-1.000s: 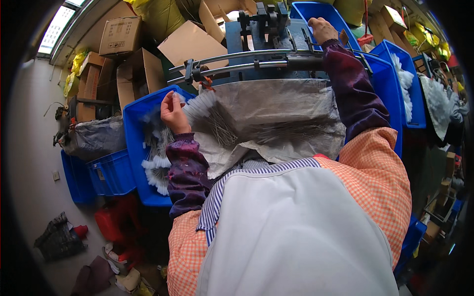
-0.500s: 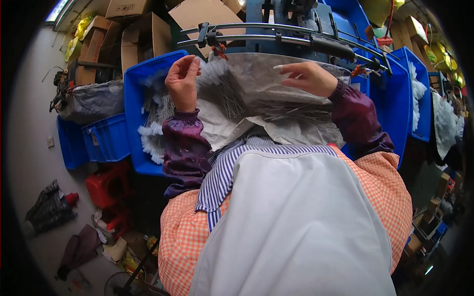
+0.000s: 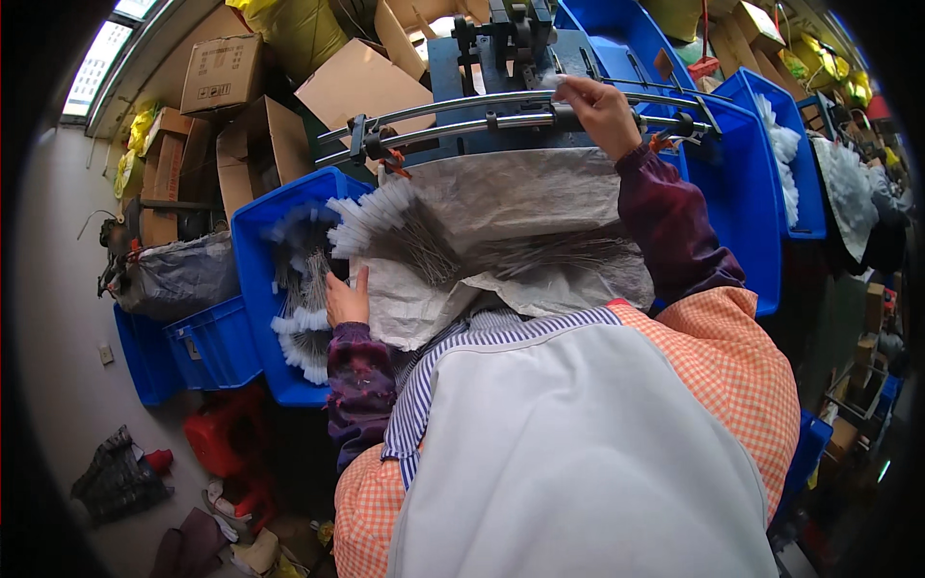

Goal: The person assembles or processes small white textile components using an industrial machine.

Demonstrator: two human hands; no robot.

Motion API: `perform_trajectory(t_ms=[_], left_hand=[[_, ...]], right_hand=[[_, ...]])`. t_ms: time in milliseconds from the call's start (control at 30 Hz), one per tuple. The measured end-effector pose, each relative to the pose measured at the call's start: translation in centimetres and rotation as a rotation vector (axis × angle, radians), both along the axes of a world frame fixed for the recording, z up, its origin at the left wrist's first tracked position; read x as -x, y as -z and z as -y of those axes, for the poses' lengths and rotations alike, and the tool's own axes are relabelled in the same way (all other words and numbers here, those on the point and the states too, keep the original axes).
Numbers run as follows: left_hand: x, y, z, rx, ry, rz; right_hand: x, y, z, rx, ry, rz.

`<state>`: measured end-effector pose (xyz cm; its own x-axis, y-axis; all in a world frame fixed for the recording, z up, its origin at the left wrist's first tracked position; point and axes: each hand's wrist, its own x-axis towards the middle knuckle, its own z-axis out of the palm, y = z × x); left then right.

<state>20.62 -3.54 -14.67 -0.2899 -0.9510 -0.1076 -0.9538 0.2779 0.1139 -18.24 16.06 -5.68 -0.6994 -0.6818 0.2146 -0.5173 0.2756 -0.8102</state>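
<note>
My right hand (image 3: pixel 601 114) is raised to the machine (image 3: pixel 515 77), over its metal rods (image 3: pixel 453 114). Its thumb and fingers are pinched at a small white tufted piece (image 3: pixel 552 82), which is blurred. Low on the left, my left hand (image 3: pixel 347 298) has thumb and fingers apart, beside thin wire stems in the blue bin (image 3: pixel 252 289); I make out nothing held in it. A bundle of wire brushes (image 3: pixel 385 220) with white tufted ends lies on the grey sheet (image 3: pixel 525 188) across my lap. More wire stems (image 3: pixel 568 252) lie to its right.
White-tufted brushes (image 3: pixel 303 342) fill part of the left bin. Another blue bin (image 3: pixel 747 202) stands at the right, with white tufts (image 3: pixel 782 159) in a bin beyond it. Cardboard boxes (image 3: pixel 361 91) are stacked behind. A red stool (image 3: pixel 224 429) stands at lower left.
My right hand has moved up to the machine. My left hand has come down from above the sheet to the left bin's edge. The view has shifted.
</note>
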Motion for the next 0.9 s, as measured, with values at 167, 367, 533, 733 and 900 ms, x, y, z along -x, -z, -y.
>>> perform_trajectory(t_ms=[167, 367, 533, 733, 900], left_hand=[[-0.8, -1.3, -1.2, -0.066, 0.074, -0.003], [-4.9, -3.2, -2.1, -0.023, 0.18, -0.103], [-6.3, -4.7, -3.6, -0.032, 0.186, -0.106], [-7.4, -5.2, -4.8, -0.154, 0.12, -0.212], [-8.7, -2.3, -3.2, -0.288, 0.146, -0.407]], right_hand=[[9.1, 2.8, 1.4, -0.217, 0.181, -0.553], [11.1, 4.1, 3.8, -0.378, 0.213, -0.722], [11.6, 4.7, 3.9, -0.434, 0.228, -0.757], [11.8, 5.0, 3.8, -0.41, 0.229, -0.764], [11.9, 5.3, 4.1, -0.392, 0.2, -0.787]])
